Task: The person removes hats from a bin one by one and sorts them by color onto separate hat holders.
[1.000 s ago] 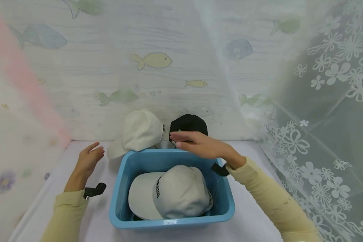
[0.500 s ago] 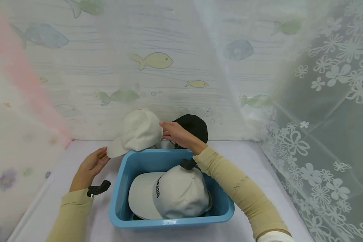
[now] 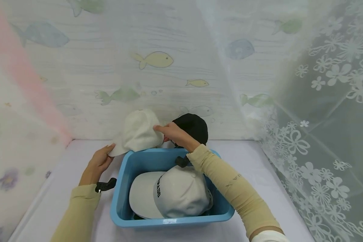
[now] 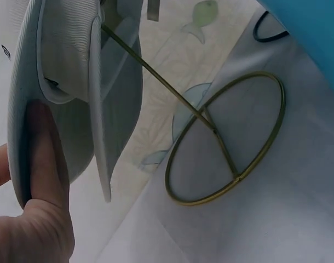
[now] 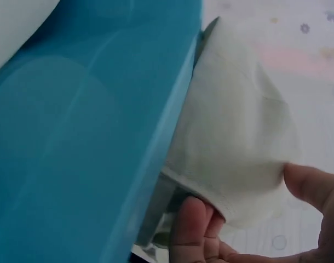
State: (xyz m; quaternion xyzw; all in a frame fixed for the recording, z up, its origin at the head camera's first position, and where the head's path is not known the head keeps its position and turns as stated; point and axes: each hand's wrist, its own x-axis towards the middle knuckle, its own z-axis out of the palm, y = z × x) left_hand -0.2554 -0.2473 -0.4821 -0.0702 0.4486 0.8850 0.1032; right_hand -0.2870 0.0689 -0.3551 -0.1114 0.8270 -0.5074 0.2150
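Observation:
Behind the bin, a white cap (image 3: 140,129) sits on a stand with a gold wire ring base (image 4: 237,178). My left hand (image 3: 101,159) pinches its brim (image 4: 26,82) at the left, fingers along the underside in the left wrist view. A second brim (image 4: 120,109) shows just beneath the first one there. At the back of the white cap, my right hand (image 3: 176,135) pinches the edge, thumb (image 5: 306,183) outside and fingers (image 5: 189,224) under the rim. A black cap (image 3: 193,126) stands close behind the right hand, partly covered by it.
A blue bin (image 3: 172,222) stands in front, its far rim right at the white cap. Inside lies another white cap (image 3: 184,193) with dark lettering, brim to the left. Printed curtains (image 3: 184,40) hang behind and at both sides of the white-covered table (image 3: 245,188).
My right hand has come from above the black cap left to the white cap's back edge. My left hand has moved up and right to the brim. Both hands now grip the white cap.

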